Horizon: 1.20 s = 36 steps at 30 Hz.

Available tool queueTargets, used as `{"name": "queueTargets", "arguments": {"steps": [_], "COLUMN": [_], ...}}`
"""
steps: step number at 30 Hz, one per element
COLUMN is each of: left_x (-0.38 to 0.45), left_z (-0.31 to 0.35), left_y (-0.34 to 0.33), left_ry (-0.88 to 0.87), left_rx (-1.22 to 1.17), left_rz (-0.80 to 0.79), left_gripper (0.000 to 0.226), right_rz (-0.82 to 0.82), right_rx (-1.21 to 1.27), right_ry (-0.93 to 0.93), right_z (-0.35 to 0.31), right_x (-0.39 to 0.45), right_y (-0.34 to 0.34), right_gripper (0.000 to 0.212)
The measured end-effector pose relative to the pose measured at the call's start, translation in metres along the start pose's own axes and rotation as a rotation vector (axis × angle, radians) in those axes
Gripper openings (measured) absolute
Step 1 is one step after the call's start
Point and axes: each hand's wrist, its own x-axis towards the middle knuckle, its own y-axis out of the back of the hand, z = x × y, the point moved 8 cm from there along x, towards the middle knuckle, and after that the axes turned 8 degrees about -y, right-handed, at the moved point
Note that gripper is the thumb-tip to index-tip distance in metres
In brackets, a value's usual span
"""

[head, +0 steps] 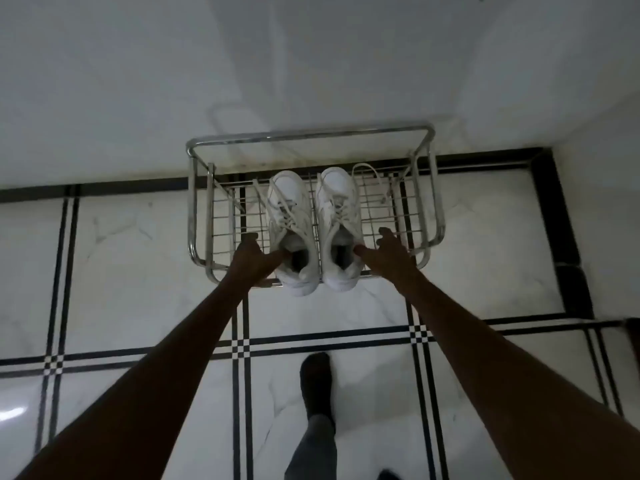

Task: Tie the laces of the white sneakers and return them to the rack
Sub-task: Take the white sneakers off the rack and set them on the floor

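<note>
Currently at pickup stage, by the look of it. Both white sneakers sit side by side on the wire shelf of the rack (420,147), toes toward the wall (138,81), heels overhanging the front rail.

Left hand (251,259) pinched on the collar of left sneaker (292,233): thumb hooked into the opening, fingers down the outer side. Right hand (388,251) same on right sneaker (339,226), thumb at the collar edge, fingers splayed over the wire outside. Can't confirm how firm either grip is; dim, soft picture.

Laces (375,187) untied on both. Right pair loops out wide over the grid, an end lying on the wires. Left pair trails off toward the left side of the shelf.

Tips for lifting clean:
- Lift straight up first, then back. Dragging rearward risks snagging a lace tip in the wire gaps.
- Check lace ends come free before pulling away; loose loop on the right looks the likeliest to catch.
- Keep heels low, toes up slightly, so laces hang clear of the front rail.
- Set down on the tile floor (138,271) with room to work, toes pointing away.
- Socked foot (317,379) stands close behind; avoid treading on trailing laces.
</note>
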Motion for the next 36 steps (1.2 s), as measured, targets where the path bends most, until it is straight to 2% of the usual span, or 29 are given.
{"name": "queueTargets", "arguments": {"steps": [2,3,6,10,13,17,20,22,25,29,32,36], "left_x": [0.005,0.006,-0.001,-0.036,-0.081,-0.144,-0.183,-0.201,-0.202,-0.163,-0.12,-0.069], "left_z": [-0.003,-0.005,0.0,0.002,-0.016,-0.07,-0.124,-0.16,-0.217,-0.291,-0.336,-0.388], "left_y": [-0.014,-0.018,-0.021,-0.023,-0.03,-0.052,-0.083,-0.104,-0.138,-0.181,-0.205,-0.232], "left_ry": [0.032,0.015,-0.094,-0.197,-0.259,-0.297,-0.268,-0.228,-0.145,-0.052,-0.069,-0.078], "left_rx": [-0.117,-0.146,-0.118,-0.088,-0.082,-0.035,0.024,0.062,0.071,0.086,0.111,0.16], "left_rz": [-0.065,-0.079,-0.013,0.087,0.151,0.221,0.271,0.304,0.282,0.201,0.202,0.199], "left_gripper": [0.089,0.077,0.059,0.057,0.057,0.064,0.056,0.052,0.046,0.058,0.064,0.051], "right_rz": [-0.058,-0.085,-0.062,0.03,0.047,0.066,0.107,0.125,0.11,0.116,0.144,0.17], "right_rx": [0.066,0.067,-0.03,-0.02,0.09,0.266,0.266,0.242,0.185,0.091,0.011,-0.035], "right_ry": [0.008,0.03,0.118,0.213,0.332,0.373,0.417,0.374,0.327,0.329,0.315,0.297], "right_z": [0.0,-0.002,-0.012,-0.005,0.015,0.08,0.14,0.185,0.24,0.291,0.319,0.353], "right_x": [0.018,0.024,0.028,0.002,-0.042,-0.101,-0.127,-0.131,-0.116,-0.063,-0.013,0.054], "right_y": [-0.01,-0.014,-0.018,-0.012,-0.014,-0.035,-0.064,-0.088,-0.129,-0.186,-0.224,-0.275], "right_gripper": [0.086,0.081,0.063,0.057,0.065,0.071,0.07,0.068,0.062,0.056,0.055,0.056]}}
